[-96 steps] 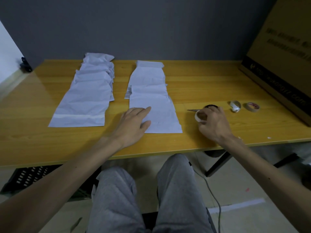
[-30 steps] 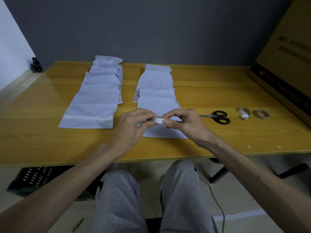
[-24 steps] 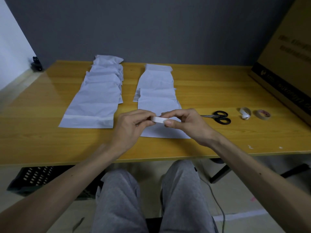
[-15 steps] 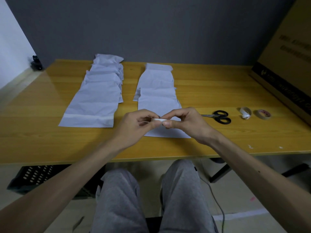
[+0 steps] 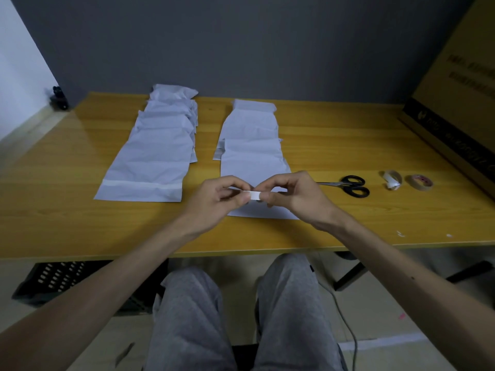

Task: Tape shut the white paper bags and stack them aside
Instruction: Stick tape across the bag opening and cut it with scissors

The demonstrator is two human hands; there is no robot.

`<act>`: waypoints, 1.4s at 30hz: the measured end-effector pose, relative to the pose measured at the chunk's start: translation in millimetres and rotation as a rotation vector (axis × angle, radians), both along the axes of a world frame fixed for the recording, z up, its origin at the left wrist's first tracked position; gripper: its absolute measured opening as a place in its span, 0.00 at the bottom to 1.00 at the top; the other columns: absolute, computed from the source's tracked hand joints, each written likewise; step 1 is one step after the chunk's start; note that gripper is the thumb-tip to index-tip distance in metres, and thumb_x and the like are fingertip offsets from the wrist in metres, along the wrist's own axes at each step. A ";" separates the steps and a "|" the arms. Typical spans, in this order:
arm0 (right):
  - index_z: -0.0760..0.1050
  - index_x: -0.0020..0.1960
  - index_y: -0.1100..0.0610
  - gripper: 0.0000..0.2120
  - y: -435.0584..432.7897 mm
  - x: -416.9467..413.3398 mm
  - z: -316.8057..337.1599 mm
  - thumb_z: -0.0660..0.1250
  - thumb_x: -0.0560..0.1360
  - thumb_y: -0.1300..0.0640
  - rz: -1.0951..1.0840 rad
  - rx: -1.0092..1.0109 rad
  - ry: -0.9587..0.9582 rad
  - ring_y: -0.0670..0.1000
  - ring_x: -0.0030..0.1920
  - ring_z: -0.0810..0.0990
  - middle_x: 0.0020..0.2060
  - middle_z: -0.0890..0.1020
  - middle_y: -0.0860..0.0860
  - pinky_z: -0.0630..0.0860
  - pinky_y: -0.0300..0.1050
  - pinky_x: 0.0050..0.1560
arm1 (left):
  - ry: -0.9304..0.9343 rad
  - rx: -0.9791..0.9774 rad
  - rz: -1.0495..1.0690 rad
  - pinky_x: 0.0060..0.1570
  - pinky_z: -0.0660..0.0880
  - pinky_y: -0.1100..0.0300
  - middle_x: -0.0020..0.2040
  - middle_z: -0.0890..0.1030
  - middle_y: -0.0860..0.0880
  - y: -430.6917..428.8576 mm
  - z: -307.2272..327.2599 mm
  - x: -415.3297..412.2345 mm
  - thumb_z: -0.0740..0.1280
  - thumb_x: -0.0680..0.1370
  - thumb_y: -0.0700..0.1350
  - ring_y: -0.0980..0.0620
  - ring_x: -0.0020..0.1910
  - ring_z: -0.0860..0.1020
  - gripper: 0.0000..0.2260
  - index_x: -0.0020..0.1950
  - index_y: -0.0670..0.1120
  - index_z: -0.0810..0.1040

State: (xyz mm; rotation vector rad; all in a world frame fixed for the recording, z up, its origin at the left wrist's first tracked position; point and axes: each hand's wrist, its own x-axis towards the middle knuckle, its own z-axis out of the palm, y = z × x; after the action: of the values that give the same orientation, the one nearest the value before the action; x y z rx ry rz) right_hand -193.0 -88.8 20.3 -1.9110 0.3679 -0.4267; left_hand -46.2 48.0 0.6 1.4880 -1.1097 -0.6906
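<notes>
taping step: pinching a short tape strip point(image 5: 254, 195) between left hand point(image 5: 214, 203) and right hand point(image 5: 296, 198) above the nearest paper bag point(image 5: 254, 167); next, probably laying it squarely across the opening.

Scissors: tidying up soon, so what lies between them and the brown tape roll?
A small white tape roll, between scissors and brown roll; head view.

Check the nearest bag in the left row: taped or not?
Taped. A pale strip of tape runs side to side across the nearest left-row bag, close to its front edge.
</notes>
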 end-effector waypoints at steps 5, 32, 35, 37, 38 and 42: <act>0.82 0.45 0.62 0.03 2.3 2.2 -1.8 0.70 0.74 0.66 0.007 -0.011 -0.030 0.52 0.42 0.80 0.40 0.84 0.56 0.77 0.51 0.43 | -0.005 0.031 -0.018 0.56 0.76 0.50 0.47 0.83 0.42 -1.4 1.2 0.2 0.67 0.77 0.38 0.45 0.50 0.82 0.04 0.47 0.45 0.80; 0.74 0.40 0.55 0.05 7.5 2.2 -9.8 0.70 0.71 0.56 0.025 -0.139 -0.021 0.47 0.37 0.77 0.34 0.79 0.45 0.74 0.49 0.41 | -0.018 0.011 -0.071 0.49 0.75 0.61 0.44 0.80 0.47 -4.1 -3.2 -3.8 0.67 0.77 0.36 0.54 0.44 0.79 0.04 0.45 0.41 0.81; 0.73 0.40 0.55 0.05 9.1 2.9 -9.2 0.69 0.71 0.55 0.004 -0.209 -0.001 0.46 0.37 0.77 0.34 0.78 0.44 0.75 0.53 0.41 | -0.012 0.010 -0.075 0.48 0.75 0.65 0.43 0.80 0.49 -4.2 -3.1 -4.7 0.67 0.77 0.35 0.57 0.43 0.79 0.04 0.45 0.41 0.81; 0.73 0.40 0.55 0.05 10.4 2.3 -10.6 0.68 0.71 0.56 -0.019 -0.247 -0.001 0.45 0.36 0.77 0.34 0.79 0.45 0.76 0.54 0.41 | -0.025 0.012 -0.077 0.48 0.75 0.64 0.43 0.80 0.49 -4.2 -3.9 -5.9 0.67 0.77 0.35 0.57 0.44 0.79 0.05 0.45 0.42 0.82; 0.73 0.40 0.55 0.05 10.7 2.1 -11.6 0.68 0.71 0.56 -0.027 -0.258 -0.004 0.45 0.36 0.77 0.33 0.79 0.45 0.76 0.54 0.40 | -0.037 0.015 -0.078 0.49 0.75 0.63 0.43 0.80 0.48 -4.6 -4.1 -6.4 0.67 0.77 0.35 0.56 0.44 0.79 0.04 0.45 0.41 0.82; 0.75 0.41 0.57 0.06 7.9 0.5 -14.5 0.69 0.72 0.55 -0.021 -0.190 -0.022 0.46 0.37 0.77 0.34 0.79 0.46 0.75 0.49 0.40 | -0.034 0.014 -0.060 0.51 0.75 0.61 0.47 0.80 0.42 -4.1 -6.0 -5.6 0.67 0.77 0.36 0.51 0.46 0.80 0.04 0.47 0.37 0.82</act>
State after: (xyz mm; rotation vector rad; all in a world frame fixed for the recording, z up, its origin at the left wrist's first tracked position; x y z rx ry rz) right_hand -192.5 -81.0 5.8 -2.0864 0.3434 -0.5118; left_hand -51.8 43.9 -5.4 1.4889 -1.1817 -0.7181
